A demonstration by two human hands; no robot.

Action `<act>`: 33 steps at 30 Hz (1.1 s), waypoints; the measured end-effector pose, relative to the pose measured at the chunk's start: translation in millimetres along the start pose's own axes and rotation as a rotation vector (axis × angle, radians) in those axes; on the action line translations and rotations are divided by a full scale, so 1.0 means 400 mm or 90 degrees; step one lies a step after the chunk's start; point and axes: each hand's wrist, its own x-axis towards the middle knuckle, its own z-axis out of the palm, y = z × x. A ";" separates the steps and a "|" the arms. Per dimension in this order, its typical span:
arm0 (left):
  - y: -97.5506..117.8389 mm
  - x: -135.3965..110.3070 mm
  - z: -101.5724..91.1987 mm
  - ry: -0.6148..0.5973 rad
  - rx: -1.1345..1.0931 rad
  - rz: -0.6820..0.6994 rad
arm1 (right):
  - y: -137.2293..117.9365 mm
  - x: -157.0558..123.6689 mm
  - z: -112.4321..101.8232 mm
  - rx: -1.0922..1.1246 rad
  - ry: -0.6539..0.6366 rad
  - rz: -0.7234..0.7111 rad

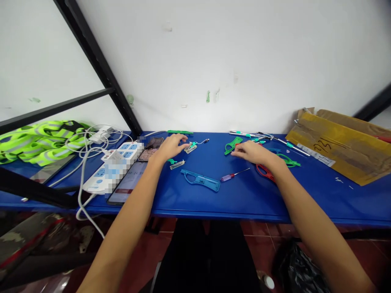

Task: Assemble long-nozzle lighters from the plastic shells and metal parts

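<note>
My left hand (172,146) is at the left of the blue table, thumb and fingers apart. Its fingertips are beside a small clear-and-metal part (191,147) with a green end and a thin wire. A similar part (177,164) lies just below that hand. My right hand (252,154) is curled, its fingertips close together beside a green plastic piece with a looped handle (232,145); anything between them is hidden. Between my hands and nearer me lie a blue plastic handle piece (201,180) and a screwdriver with a purple handle (227,177).
A red looped piece (265,173), another green one (290,161) and metal rods (291,145) lie at the right, before a torn cardboard box (339,142). At left are a power strip (102,175), a tablet (126,185), a phone (151,149), cables and reflective straps (39,138).
</note>
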 end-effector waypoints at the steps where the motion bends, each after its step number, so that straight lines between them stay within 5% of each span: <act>1: 0.009 -0.002 0.004 -0.016 0.011 -0.001 | -0.015 0.007 0.009 0.013 0.017 -0.026; 6: 0.061 -0.002 0.031 -0.021 0.088 -0.047 | -0.122 0.032 0.067 0.104 0.009 -0.108; 9: 0.090 -0.001 0.044 -0.025 0.079 -0.060 | -0.166 0.027 0.082 0.174 -0.076 -0.134; 15: 0.105 0.006 0.048 -0.048 0.060 -0.102 | -0.117 0.001 0.056 0.229 -0.173 -0.167; 23: 0.048 0.005 -0.002 0.021 0.124 -0.208 | -0.062 0.035 0.076 0.027 0.098 -0.143; 27: 0.034 -0.001 -0.026 0.110 0.144 -0.249 | -0.031 0.037 0.053 -0.012 0.233 -0.044; 33: 0.098 -0.008 0.019 0.063 0.070 0.037 | 0.080 -0.002 -0.008 -0.108 0.367 0.151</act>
